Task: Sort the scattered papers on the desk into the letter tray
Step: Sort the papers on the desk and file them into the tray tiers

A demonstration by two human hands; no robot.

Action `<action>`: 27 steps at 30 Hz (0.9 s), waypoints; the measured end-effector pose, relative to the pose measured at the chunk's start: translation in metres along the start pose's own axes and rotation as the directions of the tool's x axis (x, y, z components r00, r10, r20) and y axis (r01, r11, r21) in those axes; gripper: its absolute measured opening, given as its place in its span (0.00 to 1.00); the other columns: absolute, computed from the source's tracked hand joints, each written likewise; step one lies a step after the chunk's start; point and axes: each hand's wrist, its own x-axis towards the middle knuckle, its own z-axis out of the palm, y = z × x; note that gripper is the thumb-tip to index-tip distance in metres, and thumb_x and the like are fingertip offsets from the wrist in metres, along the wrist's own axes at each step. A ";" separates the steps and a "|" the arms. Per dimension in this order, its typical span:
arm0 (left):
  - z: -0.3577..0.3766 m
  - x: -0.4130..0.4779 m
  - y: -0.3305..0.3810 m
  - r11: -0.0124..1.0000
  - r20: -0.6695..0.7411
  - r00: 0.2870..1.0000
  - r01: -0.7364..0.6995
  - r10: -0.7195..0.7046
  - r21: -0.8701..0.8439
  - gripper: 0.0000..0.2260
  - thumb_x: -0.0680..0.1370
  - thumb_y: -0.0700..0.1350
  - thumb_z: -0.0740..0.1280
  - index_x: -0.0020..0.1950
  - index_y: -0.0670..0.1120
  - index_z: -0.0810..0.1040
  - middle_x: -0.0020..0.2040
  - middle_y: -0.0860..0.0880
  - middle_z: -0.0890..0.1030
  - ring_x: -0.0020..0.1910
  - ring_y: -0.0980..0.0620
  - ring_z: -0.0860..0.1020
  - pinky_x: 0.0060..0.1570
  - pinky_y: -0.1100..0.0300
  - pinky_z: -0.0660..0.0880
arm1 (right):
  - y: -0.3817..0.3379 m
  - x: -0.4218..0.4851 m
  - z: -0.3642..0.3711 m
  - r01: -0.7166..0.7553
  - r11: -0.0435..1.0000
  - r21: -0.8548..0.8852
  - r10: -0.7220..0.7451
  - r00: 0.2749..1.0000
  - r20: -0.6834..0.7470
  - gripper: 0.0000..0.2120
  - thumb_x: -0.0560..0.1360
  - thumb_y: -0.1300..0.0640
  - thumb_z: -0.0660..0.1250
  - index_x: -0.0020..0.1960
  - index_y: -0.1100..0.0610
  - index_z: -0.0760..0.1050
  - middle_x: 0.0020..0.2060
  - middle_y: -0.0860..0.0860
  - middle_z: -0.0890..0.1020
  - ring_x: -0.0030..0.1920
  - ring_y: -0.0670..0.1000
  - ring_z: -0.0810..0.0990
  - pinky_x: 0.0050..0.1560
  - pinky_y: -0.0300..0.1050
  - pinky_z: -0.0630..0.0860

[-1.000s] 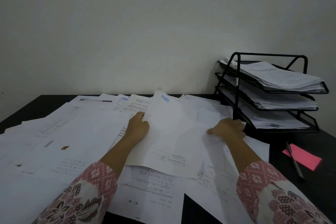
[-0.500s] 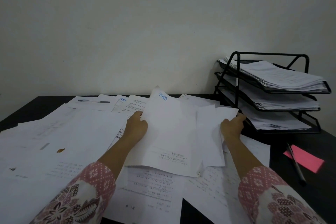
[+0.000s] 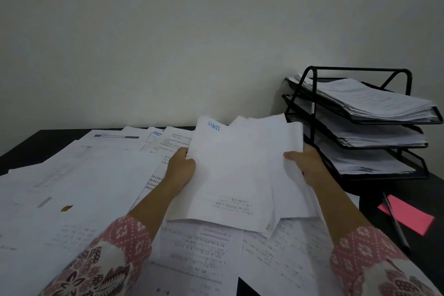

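Pale plaster wall [image 3: 192,31] backs a dark table [image 3: 33,146] that is largely covered. At the table's far right, against the wall, stands a black three-tier wire letter tray [image 3: 312,113]. Each tier already carries a stack of white sheets, so part of the sorting appears done.

Left of the tray and forward of it, loose white printed papers [image 3: 84,187] lie overlapped in a wide spread. Most of the work is judged to remain.

A raised sheaf of white sheets [image 3: 235,170] is held just left of the tray, far edge tilted upward. The left hand [image 3: 180,168] grasps its left edge. The right hand [image 3: 305,163] grasps its right edge, close to the tray's lowest tier.

The sheaf's right edge stands near the tray's front upright. The gaps between tiers look shallow above the stacks, so entry probably calls for a flat, level sheaf. Forward of the tray, a pink paper slip [image 3: 408,217] lies under a dark pen [image 3: 396,223], both beside the path of the right forearm.
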 end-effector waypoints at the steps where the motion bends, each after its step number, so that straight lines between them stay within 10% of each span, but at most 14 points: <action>1: 0.001 0.002 0.001 1.000 0.003 1.000 0.008 -0.008 -0.011 0.15 0.76 0.35 0.56 0.62 0.43 0.72 0.51 0.49 0.75 0.48 0.50 0.73 0.39 0.61 0.68 | -0.001 0.002 -0.003 -0.027 0.998 0.058 0.026 1.000 0.008 0.19 0.75 0.63 0.68 0.65 0.63 0.71 0.59 0.59 0.78 0.55 0.59 0.77 0.54 0.50 0.74; 11: 0.019 0.001 0.005 0.996 0.040 0.998 0.044 -0.041 -0.076 0.18 0.76 0.35 0.56 0.65 0.43 0.71 0.52 0.48 0.75 0.49 0.50 0.72 0.40 0.59 0.69 | 0.006 0.005 0.000 -0.081 0.989 -0.122 0.098 0.985 0.142 0.21 0.75 0.68 0.65 0.67 0.62 0.69 0.60 0.55 0.76 0.60 0.58 0.75 0.60 0.50 0.72; 17: 0.036 -0.008 0.014 0.998 0.109 0.994 -0.009 0.015 -0.059 0.18 0.76 0.34 0.55 0.66 0.42 0.69 0.56 0.46 0.75 0.49 0.50 0.73 0.42 0.60 0.69 | 0.007 -0.001 0.004 -0.221 0.974 -0.040 0.225 0.953 0.204 0.22 0.73 0.46 0.69 0.61 0.58 0.74 0.56 0.55 0.80 0.56 0.58 0.79 0.59 0.53 0.76; 27: 0.027 0.002 -0.002 0.842 0.101 0.975 -0.220 0.197 0.493 0.17 0.80 0.48 0.59 0.68 0.45 0.72 0.66 0.43 0.72 0.66 0.43 0.67 0.63 0.51 0.65 | -0.017 -0.011 0.005 0.085 0.972 -0.217 -0.074 0.996 0.059 0.21 0.74 0.72 0.63 0.66 0.62 0.67 0.58 0.58 0.75 0.54 0.56 0.74 0.51 0.46 0.71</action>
